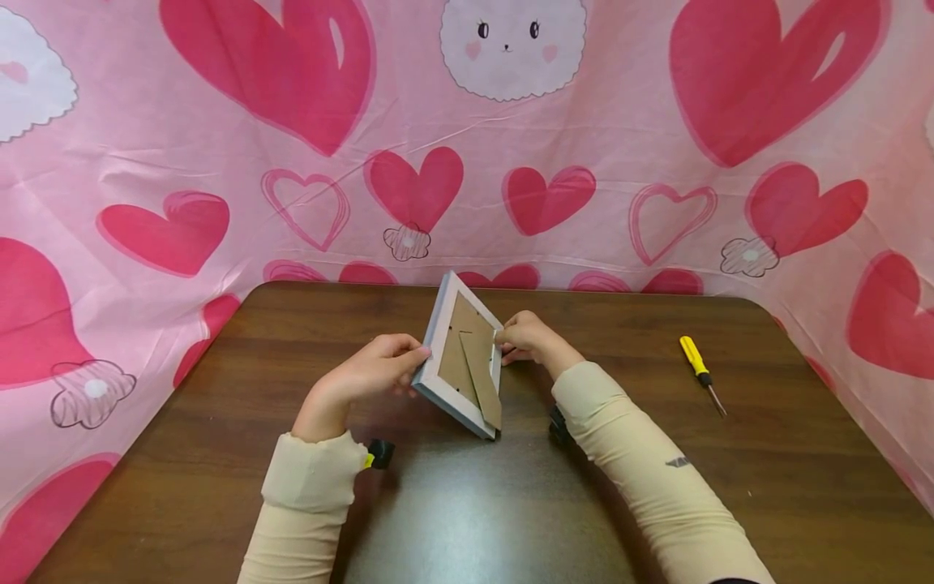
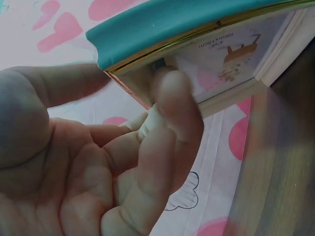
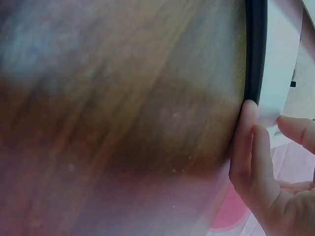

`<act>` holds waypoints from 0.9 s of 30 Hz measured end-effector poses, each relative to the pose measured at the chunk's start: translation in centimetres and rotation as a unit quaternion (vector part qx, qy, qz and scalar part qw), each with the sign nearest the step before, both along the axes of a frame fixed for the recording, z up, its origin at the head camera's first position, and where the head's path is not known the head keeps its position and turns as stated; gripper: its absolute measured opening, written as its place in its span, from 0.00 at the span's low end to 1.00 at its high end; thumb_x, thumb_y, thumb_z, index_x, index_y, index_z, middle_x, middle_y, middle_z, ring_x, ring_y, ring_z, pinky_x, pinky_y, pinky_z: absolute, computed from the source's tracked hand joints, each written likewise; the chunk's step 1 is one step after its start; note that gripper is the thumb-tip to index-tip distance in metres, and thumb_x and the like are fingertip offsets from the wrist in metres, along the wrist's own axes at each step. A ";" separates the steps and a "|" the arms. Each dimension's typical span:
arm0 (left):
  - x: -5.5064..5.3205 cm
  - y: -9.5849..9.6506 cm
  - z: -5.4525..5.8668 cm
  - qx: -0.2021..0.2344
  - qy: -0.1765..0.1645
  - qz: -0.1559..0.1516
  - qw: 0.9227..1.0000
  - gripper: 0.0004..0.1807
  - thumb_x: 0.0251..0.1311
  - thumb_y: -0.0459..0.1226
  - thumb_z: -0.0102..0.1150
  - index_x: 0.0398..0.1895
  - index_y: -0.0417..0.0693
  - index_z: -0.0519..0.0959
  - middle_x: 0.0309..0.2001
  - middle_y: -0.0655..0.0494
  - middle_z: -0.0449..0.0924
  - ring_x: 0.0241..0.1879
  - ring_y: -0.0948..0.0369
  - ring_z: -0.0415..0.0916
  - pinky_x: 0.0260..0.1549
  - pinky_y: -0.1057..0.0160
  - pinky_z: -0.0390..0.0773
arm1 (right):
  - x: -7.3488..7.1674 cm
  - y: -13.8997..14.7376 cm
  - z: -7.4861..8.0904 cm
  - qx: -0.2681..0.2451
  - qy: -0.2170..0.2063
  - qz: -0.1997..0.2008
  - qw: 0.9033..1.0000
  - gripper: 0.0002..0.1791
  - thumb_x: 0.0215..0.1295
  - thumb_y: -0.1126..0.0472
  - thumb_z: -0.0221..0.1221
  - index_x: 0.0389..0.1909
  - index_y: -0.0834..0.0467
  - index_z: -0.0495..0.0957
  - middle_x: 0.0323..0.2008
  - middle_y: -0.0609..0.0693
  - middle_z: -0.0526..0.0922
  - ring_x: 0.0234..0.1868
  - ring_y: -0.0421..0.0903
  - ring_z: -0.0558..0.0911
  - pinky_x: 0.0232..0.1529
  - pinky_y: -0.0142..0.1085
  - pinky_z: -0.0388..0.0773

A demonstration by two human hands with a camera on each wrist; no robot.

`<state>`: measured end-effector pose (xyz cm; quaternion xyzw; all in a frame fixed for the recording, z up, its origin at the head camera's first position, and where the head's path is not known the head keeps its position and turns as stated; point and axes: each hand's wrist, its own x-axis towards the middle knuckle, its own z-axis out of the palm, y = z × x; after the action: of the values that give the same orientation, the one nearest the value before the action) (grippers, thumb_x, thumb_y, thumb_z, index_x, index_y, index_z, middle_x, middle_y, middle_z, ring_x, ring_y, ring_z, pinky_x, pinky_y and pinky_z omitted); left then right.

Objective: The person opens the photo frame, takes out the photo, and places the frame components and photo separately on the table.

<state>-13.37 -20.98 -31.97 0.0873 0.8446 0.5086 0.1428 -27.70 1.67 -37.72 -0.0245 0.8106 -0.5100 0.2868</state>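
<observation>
Both hands hold a picture frame (image 1: 454, 369) tilted above the table, its back facing me. A brown backing board with a fold-out stand leg (image 1: 485, 389) shows inside the white border. My left hand (image 1: 372, 365) pinches the frame's left side, thumb on the back. In the left wrist view the frame's outer edge (image 2: 197, 32) looks teal, and the front shows a printed insert (image 2: 238, 61) with a small brown animal. My right hand (image 1: 536, 341) grips the right side; in the right wrist view its fingers (image 3: 263, 152) lie along the dark outer edge, the thumb over the white back.
A screwdriver (image 1: 695, 357) with a yellow and black handle lies on the right of the brown wooden table (image 1: 219, 454). Behind the table hangs a pink cloth (image 1: 467, 122) with red hearts. Small black devices (image 1: 380, 454) sit at the wrists.
</observation>
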 end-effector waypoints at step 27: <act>-0.1 -0.7 -0.4 -0.026 -0.033 0.005 0.999 0.12 0.69 0.37 0.57 0.34 0.34 0.76 0.20 0.54 0.73 0.20 0.62 0.71 0.27 0.63 0.78 | 0.1 0.2 0.2 0.029 0.013 0.000 0.999 0.06 0.61 0.69 0.58 0.26 0.66 0.74 0.22 0.51 0.72 0.17 0.43 0.77 0.29 0.36 0.85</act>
<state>-13.51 -21.67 -32.38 0.0631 0.8526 0.4900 0.1703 -27.62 1.84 -37.49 -0.0223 0.8288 -0.4857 0.2771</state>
